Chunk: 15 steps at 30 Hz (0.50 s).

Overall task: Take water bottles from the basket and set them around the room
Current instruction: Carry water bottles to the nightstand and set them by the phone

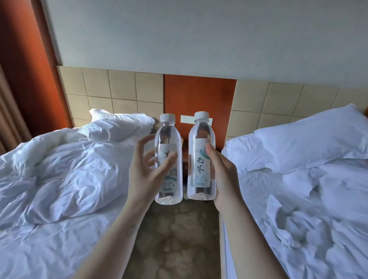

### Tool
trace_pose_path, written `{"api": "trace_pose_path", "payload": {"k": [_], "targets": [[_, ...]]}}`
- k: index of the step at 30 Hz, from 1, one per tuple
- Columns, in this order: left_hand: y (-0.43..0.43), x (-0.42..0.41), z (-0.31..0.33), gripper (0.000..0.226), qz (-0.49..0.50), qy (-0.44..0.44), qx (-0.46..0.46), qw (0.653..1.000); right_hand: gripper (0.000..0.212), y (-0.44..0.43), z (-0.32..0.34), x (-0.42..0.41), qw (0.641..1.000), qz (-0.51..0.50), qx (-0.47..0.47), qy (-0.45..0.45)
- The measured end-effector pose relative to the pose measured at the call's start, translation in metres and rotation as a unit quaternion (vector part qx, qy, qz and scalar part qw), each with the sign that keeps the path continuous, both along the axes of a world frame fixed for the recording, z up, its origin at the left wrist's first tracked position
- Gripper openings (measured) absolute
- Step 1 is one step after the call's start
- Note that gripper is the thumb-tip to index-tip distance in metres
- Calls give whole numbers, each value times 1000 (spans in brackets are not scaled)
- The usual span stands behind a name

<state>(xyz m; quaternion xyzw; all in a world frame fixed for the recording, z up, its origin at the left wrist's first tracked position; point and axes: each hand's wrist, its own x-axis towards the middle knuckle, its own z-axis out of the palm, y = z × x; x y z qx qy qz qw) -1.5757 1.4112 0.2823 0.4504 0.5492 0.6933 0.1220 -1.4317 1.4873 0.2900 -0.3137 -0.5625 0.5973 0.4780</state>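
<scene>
Upright, both bottles gripped | left hand (146, 170) fingers clamp left bottle (169, 161) | right hand (222, 169) fingers, mostly hidden, clamp right bottle (200, 157)

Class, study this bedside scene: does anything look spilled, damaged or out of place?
Nothing spilled or damaged: both bottles are capped and upright. Only the bedding on both beds is rumpled and unmade.

Soft, cool daylight fills my view, fairly even and a little dim, with no harsh glare. The white bedding (60, 166) takes a bluish cast, its creases lightly shaded. The wide lens bends the curtain (0, 101) and wall (195, 33) at the edges. My left hand (146, 172) is slightly motion-blurred; the detail is soft overall.
</scene>
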Motion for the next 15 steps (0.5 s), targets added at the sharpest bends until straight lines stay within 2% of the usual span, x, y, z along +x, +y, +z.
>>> {"api": "trace_pose_path", "payload": {"k": [8, 15], "targets": [[137, -42, -19, 57, -22, 18, -16, 999, 38, 130, -25, -43, 1000, -10, 10, -23], [278, -115, -39, 68, -50, 6, -33, 998, 26, 262, -39, -110, 999, -28, -13, -24]]}}
